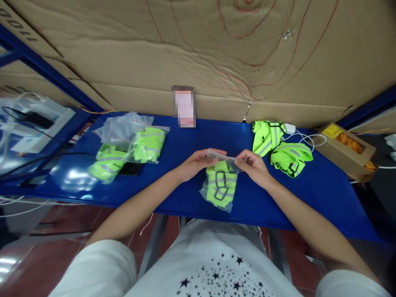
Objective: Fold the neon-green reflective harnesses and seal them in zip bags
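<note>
A clear zip bag (227, 206) with a folded neon-yellow reflective strap (213, 185) inside lies near the table's front edge. Two dark buckles on the strap show through the plastic. My left hand (201, 161) pinches the left part of the bag's top edge. At the right end of that edge, my right hand (252, 166) grips the plastic between thumb and fingers. To the right lie two rolled neon-yellow straps, one behind (268, 136) and one in front (292, 159), both outside any bag.
Bagged neon-yellow straps (149, 144) and clear bags (122, 128) lie on the blue table (198, 142) at left. A phone (185, 107) leans against the cardboard (123, 62). A brown box (348, 150) and white cable (312, 138) are at right; a power strip (46, 123) is far left.
</note>
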`<state>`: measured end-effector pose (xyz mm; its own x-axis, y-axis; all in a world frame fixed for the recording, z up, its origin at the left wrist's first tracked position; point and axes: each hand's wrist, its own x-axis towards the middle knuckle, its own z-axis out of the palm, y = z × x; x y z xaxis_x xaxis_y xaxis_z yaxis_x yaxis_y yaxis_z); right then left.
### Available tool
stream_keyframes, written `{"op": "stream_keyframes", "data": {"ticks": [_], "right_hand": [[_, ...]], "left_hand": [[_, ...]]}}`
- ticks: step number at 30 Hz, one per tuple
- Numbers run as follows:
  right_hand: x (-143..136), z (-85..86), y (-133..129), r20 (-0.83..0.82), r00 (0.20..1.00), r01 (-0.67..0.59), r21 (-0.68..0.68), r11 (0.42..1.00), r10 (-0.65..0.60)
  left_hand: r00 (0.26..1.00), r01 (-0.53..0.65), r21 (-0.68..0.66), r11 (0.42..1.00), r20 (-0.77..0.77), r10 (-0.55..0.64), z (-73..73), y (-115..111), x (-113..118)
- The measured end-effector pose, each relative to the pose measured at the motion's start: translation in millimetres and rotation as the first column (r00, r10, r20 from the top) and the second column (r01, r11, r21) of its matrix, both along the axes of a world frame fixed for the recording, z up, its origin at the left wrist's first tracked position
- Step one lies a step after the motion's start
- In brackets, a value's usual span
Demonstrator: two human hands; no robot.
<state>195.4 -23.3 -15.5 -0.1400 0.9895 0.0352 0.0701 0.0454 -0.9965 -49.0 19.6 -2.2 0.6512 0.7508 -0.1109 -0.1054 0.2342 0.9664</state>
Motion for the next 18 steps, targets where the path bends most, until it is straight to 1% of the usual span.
{"op": "stream_keyframes", "data": {"ticks": [4,7,9,12,15,18], "right_hand": [[3.2,2.5,2.1,-0.041,0.998,-0.06,-0.089,0.994,0.057],[4.2,4.3,2.7,-0.059,0.997,-0.048,-0.136,0.99,0.04],[3.9,5.3,2.3,-0.052,0.998,-0.026,-0.125,0.992,0.019],[3.5,6.1,1.5,-0.019,1.0,-0.023,-0.08,0.997,0.022],[3.4,5.8,1.8,0.026,0.999,-0.035,-0.032,0.999,0.035],[2.4,5.3,2.6,0.064,0.997,-0.032,-0.005,0.999,0.032]], "left_hand": [[0.999,-0.025,-0.102,0.995,0.027,0.028,-3.3,1.3,0.4],[0.998,-0.043,-0.113,0.993,0.033,0.047,-5.7,0.9,1.6],[0.998,-0.05,-0.114,0.992,0.033,0.054,-5.7,0.1,2.4],[0.998,-0.051,-0.119,0.992,0.034,0.055,-4.5,-0.8,2.9],[0.998,-0.068,-0.08,0.994,-0.005,0.068,-4.3,-0.9,3.5],[0.993,-0.098,0.031,0.995,-0.061,0.1,-5.5,-0.9,4.1]]}}
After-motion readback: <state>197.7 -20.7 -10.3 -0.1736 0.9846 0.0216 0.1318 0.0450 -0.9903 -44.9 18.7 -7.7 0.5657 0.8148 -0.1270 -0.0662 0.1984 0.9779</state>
